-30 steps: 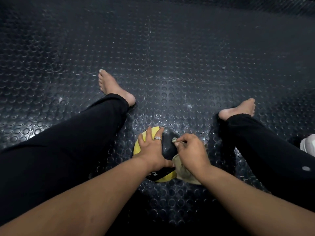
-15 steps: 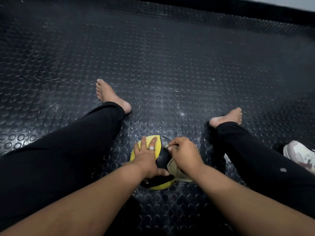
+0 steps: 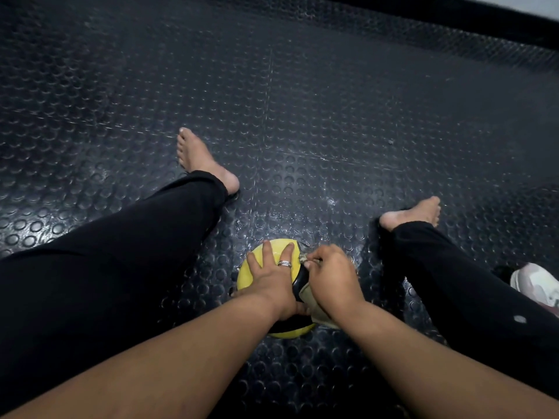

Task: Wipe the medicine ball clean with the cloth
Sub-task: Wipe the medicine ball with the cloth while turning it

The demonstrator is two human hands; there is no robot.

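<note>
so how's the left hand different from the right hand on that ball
The left hand lies spread on the medicine ball with straight fingers, holding nothing; the right hand is curled, gripping the cloth. The left hand wears a ring; no ring shows on the right hand. The left hand covers the ball's yellow top, the right hand its right side. Both are bare and rest on the ball.

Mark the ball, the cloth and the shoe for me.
ball (image 3: 263, 276), head view, yellow top left of the left hand's fingers.
cloth (image 3: 322, 318), head view, pale fold below the right wrist.
shoe (image 3: 537, 281), head view, white upper at the right edge.
</note>
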